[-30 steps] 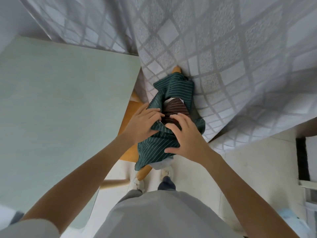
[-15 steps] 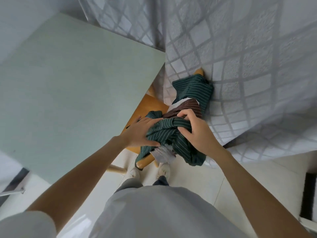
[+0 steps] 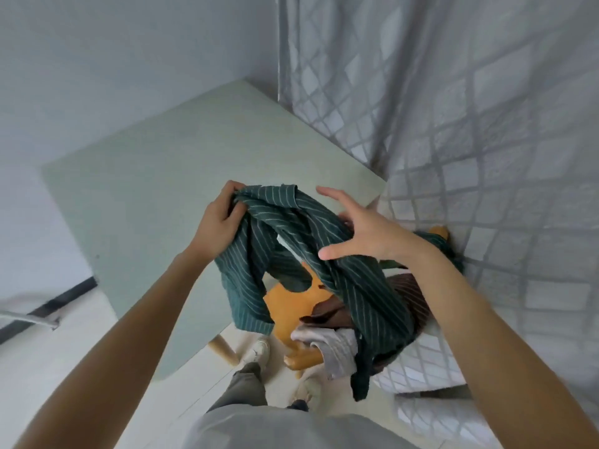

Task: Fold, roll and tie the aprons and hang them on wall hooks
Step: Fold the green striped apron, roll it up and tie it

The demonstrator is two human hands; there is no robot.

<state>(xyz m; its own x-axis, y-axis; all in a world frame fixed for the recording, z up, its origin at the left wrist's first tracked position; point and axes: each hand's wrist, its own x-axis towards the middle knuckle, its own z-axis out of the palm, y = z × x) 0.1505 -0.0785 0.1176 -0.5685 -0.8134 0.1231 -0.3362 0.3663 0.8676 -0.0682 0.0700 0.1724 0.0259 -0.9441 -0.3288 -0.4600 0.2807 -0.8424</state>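
Left hand [image 3: 217, 222], centre of frame, fingers curled tight round a bunched end of the green striped apron [image 3: 324, 254], thumb tucked against the cloth; forearm rising from lower left. Right hand [image 3: 359, 228], just right of centre, fingers spread and slightly bent, thumb stretched out toward the left, palm over the draped cloth; whether the palm or fingertips actually touch the fabric, impossible to tell.

Green apron lifted and twisted into a loose rope between the two hands, sagging in a loop at mid frame above the edge of the pale green table [image 3: 155, 176], one tail hanging down toward lower centre, another trailing down at lower right. Beneath it, on the orange wooden chair [image 3: 291, 306], a brown striped apron [image 3: 411, 293] and a crumpled grey cloth [image 3: 330, 345], both largely covered by the green one.

Chair seat mostly hidden; only part of it and part of the frame showing. Far end of the green apron lost behind the right wrist, against the patterned curtain [image 3: 470, 140]. Apron ties not distinguishable among the folds. Shoes [image 3: 259, 350] and trouser legs partly cut off by the torso at the bottom edge.
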